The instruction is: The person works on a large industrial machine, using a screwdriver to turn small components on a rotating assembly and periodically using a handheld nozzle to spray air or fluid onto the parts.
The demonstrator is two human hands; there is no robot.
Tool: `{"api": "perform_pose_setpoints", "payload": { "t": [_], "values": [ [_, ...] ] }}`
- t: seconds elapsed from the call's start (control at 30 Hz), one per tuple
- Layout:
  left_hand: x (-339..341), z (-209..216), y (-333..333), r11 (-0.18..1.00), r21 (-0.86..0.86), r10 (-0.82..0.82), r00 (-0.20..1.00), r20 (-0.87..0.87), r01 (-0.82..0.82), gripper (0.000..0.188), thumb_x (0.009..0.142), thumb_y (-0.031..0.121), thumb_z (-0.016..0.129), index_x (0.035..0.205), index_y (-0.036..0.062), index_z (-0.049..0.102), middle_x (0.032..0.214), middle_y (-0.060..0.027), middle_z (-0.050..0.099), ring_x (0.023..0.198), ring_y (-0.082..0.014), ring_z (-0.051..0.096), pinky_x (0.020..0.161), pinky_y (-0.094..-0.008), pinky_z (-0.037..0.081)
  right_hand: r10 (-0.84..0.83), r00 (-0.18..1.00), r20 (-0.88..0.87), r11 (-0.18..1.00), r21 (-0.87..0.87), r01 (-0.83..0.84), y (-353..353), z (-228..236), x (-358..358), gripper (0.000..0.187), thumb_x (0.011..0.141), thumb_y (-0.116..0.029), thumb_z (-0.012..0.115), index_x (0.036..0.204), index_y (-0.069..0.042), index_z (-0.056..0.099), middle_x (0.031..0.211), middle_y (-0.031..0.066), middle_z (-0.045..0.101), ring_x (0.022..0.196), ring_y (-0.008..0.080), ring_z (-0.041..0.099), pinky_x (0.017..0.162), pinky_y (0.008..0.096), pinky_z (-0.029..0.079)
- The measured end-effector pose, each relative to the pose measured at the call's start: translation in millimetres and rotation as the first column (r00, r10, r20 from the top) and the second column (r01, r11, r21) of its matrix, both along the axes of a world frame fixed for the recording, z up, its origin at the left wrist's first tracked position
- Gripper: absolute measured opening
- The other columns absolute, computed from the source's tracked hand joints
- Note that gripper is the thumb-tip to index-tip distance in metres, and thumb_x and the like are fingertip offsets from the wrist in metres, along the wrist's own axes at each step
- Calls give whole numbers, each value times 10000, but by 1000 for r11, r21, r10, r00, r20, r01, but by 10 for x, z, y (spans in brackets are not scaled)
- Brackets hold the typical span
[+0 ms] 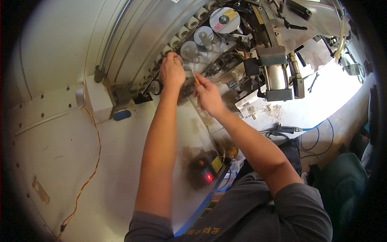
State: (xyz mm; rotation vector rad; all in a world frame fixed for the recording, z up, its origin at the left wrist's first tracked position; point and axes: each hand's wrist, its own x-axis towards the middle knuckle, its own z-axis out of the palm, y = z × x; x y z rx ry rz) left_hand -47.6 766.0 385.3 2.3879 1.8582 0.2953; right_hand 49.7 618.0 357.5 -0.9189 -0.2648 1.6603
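My left hand (172, 71) reaches up to the row of rollers on the machine, its fingers bent and closed beside a grey round part (179, 59). What lies inside those fingers is hidden. Just to the right, my right hand (209, 97) grips a slim tool with an orange handle (197, 80). The tool's thin pale end points up and away, among the machine parts near my left hand; its exact kind is too small to tell. Beyond both hands, silver discs (203, 35) stand along a curved line of small white rollers (183, 32).
A metal cylinder block (276, 76) juts out at the right. On the white surface lie a wrench (313, 82) and an air gun (285, 129) with a blue hose. A dark box with a red light (205, 171) sits below my arms. Twisted wire (98, 149) hangs at left.
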Motion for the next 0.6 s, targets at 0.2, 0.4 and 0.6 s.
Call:
{"api": "perform_pose_setpoints", "payload": {
  "t": [0.2,0.4,0.6],
  "values": [
    [-10,17,4,999,-24,39,999,-18,-39,310,1009,222,408,1185,77,618,1159,-210,644,1099,-430,594,958,-508,455,42,999,12,999,-30,-42,-70,36,0,632,935,-52,425,1565,-76,387,783,51,595,418,122,490,380,273,401],
    [-49,1,21,1000,-5,24,1000,9,-24,312,1010,244,410,1181,84,616,1150,-213,645,1097,-433,594,956,-517,452,14,999,42,1000,17,-15,-75,11,-94,620,937,-50,422,1556,-72,401,779,59,597,404,120,478,388,273,403],
    [7,35,-3,999,-20,38,999,4,-37,308,1006,248,420,1174,89,623,1148,-216,644,1099,-434,594,957,-518,455,28,999,18,999,44,-29,-88,1,-46,610,945,-56,420,1554,-71,402,776,64,601,408,117,490,380,270,395]
  ]
}}
